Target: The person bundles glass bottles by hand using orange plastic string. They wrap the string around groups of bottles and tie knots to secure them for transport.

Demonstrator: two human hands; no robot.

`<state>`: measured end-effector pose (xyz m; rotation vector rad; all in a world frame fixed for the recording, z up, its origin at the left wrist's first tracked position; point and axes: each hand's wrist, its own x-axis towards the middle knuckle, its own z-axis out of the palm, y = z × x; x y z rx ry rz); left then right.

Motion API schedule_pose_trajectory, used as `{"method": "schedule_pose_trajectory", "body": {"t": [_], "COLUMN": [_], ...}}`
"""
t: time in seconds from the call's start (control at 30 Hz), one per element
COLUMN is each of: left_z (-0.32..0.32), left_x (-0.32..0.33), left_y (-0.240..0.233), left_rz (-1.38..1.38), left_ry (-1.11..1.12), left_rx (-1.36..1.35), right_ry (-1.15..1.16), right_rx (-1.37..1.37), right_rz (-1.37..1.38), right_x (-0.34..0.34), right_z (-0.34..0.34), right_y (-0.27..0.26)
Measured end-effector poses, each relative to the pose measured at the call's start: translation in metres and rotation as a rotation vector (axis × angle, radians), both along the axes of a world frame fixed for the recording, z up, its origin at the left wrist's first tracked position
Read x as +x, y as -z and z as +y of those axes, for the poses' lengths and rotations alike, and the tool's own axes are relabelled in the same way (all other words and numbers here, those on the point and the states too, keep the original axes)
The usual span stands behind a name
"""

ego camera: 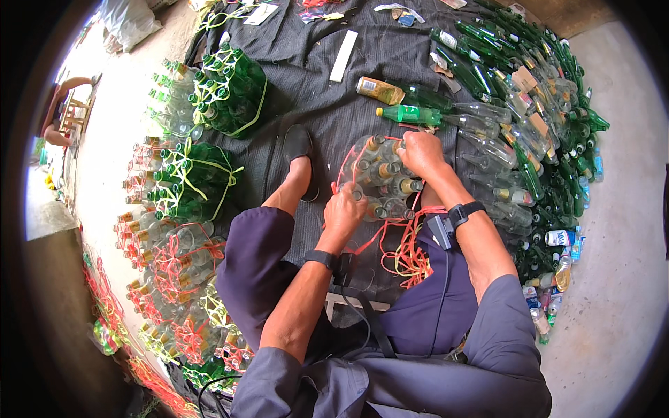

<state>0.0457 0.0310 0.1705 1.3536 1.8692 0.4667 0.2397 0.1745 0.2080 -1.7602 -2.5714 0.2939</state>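
A bundle of clear glass bottles (pixel 384 172) stands upright between my knees, with a red plastic strap (pixel 345 162) running around its necks. At its near left corner, my left hand (pixel 345 210) is closed on the strap beside a bottle mouth. My right hand (pixel 424 154) grips the strap at the far right corner, its fingers against a bottle neck; the exact hold is partly hidden. Loose red and yellow straps (pixel 407 256) lie in a tangle by my right leg.
Strapped green bottle bundles (pixel 230 89) and strapped clear bottle bundles (pixel 183 245) stand to the left. Loose green and clear bottles (pixel 496 125) lie heaped on the right. Dark cloth (pixel 292 57) covers the floor; a white strip (pixel 344 56) lies on it. A person (pixel 62 109) is at far left.
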Motion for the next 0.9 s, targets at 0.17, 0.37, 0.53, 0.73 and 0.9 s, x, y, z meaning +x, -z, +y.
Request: {"method": "schedule_pose_trajectory", "body": {"t": [0.17,0.37,0.53,0.73,0.9], "left_z": [0.000,0.000,0.002,0.003,0.003], "left_x": [-0.001,0.001,0.002,0.002,0.002], "left_y": [-0.006,-0.005,-0.008,-0.005,-0.007], "left_rz": [0.005,0.009,0.005,0.049,0.028], "left_ry": [0.002,-0.007,-0.016,-0.009,-0.013], "left_rx": [-0.033,-0.026,-0.045,-0.061,-0.063], "right_ry": [0.038,0.080,0.162,0.164,0.083], "right_rx": [-0.009,0.011,-0.029,-0.024,-0.086], "right_rz": [0.031,0.042,0.026,0.033,0.034], "right_x": [-0.001,-0.001,-0.004,-0.004,0.002], "right_z": [0.002,0.003,0.008,0.006,0.008], "right_y": [-0.001,0.002,0.001,0.001,-0.012]}}
